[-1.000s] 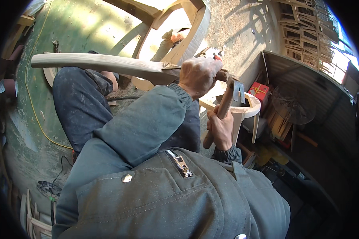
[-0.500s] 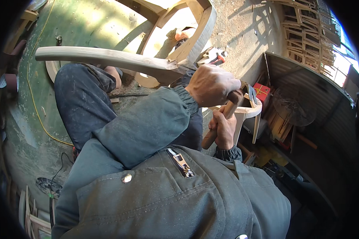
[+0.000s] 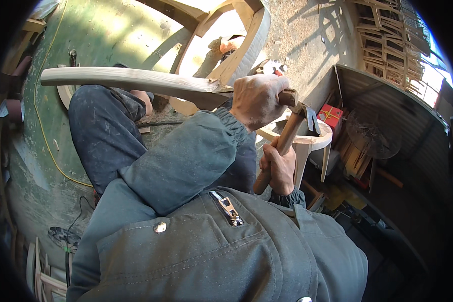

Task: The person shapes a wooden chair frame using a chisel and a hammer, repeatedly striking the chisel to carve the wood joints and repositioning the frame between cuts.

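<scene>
My left hand is closed around a short wooden handle, seemingly a chisel's; its blade is hidden behind the fist. Below and to the right, my right hand grips the long wooden shaft of a hammer. The hammer's metal head shows just right of the chisel handle's end; I cannot tell whether they touch. A long pale curved wooden piece extends left above my knee. Its right end meets a wooden frame close to my left fist, and the joint there is partly covered.
A curved pale wooden part with legs stands beyond my right hand, near a red box. Wooden frames are stacked at the far right. A yellow cord runs along the green floor. A corrugated metal panel stands right.
My left hand has shifted slightly up and left with the chisel, whose handle end now points more to the right. The hammer's head shows more clearly. The curved wooden piece has tipped a little.
</scene>
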{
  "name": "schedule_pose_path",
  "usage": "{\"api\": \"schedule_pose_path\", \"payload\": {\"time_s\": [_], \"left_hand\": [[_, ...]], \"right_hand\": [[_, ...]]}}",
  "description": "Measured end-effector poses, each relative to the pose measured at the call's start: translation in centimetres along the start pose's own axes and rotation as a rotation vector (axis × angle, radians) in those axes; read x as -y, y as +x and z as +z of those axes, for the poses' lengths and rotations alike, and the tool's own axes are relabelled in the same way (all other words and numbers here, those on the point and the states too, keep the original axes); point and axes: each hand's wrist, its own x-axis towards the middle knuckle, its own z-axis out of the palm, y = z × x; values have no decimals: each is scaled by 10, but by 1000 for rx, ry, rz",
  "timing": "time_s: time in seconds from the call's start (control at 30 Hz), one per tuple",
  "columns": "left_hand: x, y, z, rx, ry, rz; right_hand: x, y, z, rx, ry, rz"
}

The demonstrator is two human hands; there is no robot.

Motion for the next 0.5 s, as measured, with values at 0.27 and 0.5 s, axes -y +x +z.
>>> {"api": "schedule_pose_path", "payload": {"time_s": [0.27,0.5], "left_hand": [[2,2,-5,-14,-3,-9],[8,-5,0,-1,8,70]], "right_hand": [[50,-12,0,-25,93,-302],[43,5,-24,-55,-907,-647]]}}
